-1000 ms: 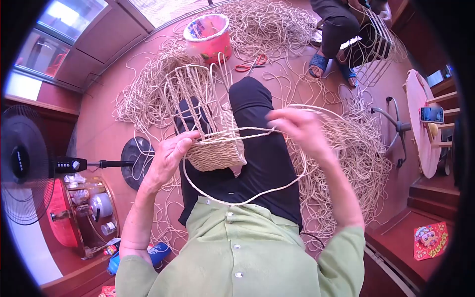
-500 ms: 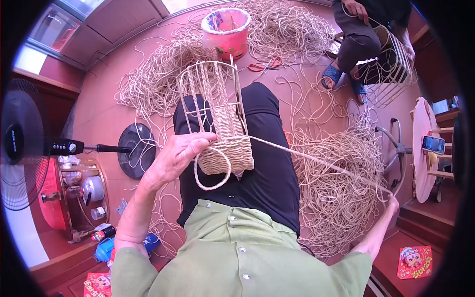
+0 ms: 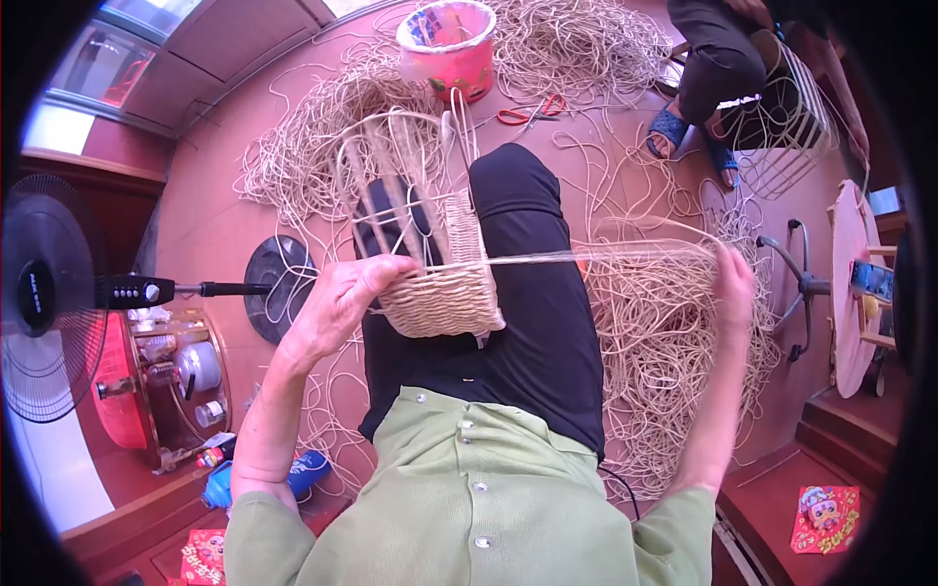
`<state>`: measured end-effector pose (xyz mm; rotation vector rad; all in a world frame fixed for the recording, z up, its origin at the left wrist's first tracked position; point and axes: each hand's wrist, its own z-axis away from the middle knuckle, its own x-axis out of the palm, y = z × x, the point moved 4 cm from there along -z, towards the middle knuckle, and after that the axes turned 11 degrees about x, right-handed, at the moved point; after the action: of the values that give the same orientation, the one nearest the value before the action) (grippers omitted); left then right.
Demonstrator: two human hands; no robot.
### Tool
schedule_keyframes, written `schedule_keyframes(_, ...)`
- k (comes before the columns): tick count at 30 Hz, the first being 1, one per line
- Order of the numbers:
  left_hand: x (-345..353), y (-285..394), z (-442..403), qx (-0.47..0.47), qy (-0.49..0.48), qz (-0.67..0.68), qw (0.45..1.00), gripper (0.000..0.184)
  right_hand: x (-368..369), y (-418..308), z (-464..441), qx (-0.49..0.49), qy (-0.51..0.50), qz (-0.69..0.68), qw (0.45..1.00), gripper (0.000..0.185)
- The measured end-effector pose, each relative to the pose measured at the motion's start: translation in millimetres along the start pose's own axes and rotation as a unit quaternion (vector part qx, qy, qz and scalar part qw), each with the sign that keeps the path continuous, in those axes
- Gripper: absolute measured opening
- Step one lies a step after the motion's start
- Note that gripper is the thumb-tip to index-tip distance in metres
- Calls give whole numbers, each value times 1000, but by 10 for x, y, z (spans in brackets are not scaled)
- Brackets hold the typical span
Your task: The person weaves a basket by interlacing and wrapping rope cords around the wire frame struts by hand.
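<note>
A partly woven basket [image 3: 445, 305] rests tilted across my lap, its lower part covered in tight cord weave and its upper frame still showing bare bars. My left hand [image 3: 357, 293] pinches the basket's woven edge, thumb and fingers closed at the left side. From the right side of that edge a pale cord [image 3: 596, 256] runs taut, slightly blurred, to my right hand [image 3: 733, 278]. The right hand is closed around the cord, out to the right at about the basket's height.
Heaps of loose cord [image 3: 674, 381] cover the floor to the right and ahead. Red-handled scissors [image 3: 531, 113] lie near a pink bucket [image 3: 447, 54]. A standing fan [image 3: 44, 283] is at left. Another person [image 3: 723, 68] sits at upper right with a wire frame [image 3: 787, 122].
My right hand has swung up and forward, still gripping the cord. The cord loop hanging below my left hand has been pulled through and is gone. The basket has tilted slightly.
</note>
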<state>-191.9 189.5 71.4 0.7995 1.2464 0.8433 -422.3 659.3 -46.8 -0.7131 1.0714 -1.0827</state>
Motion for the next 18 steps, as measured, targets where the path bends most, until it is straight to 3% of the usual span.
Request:
schedule_keyframes(1,78,103,-6,57,-14,16,998,49,-653,876,-563,48,34,59,997,26)
schedule_keyframes(4,254,263,5,17,2,-147,989,43,-401,647,-296,-59,142,316,936,26)
schedule_keyframes(5,240,312,19,57,46,-274,959,43,-140,400,-157,-73,122,291,946,26)
schedule_keyframes(7,280,439,177,126,130,-510,841,44,504,-176,196,-110,69,255,958,31)
schedule_keyframes(10,435,614,302,181,269,-441,837,50,1311,-714,785,-218,-68,142,963,35)
schedule_keyframes(12,675,524,199,196,235,-378,874,57,1631,-989,1175,-208,-192,178,943,28)
schedule_keyframes(14,898,368,61,184,276,-395,857,56,1912,-984,1302,-352,-234,156,893,20)
schedule_keyframes(15,935,300,35,178,311,-394,846,45,1964,-973,1291,-368,-232,188,881,24)
schedule_keyframes(18,1014,67,-2,269,329,-387,818,38,1919,-855,1093,-189,-277,-30,942,32)
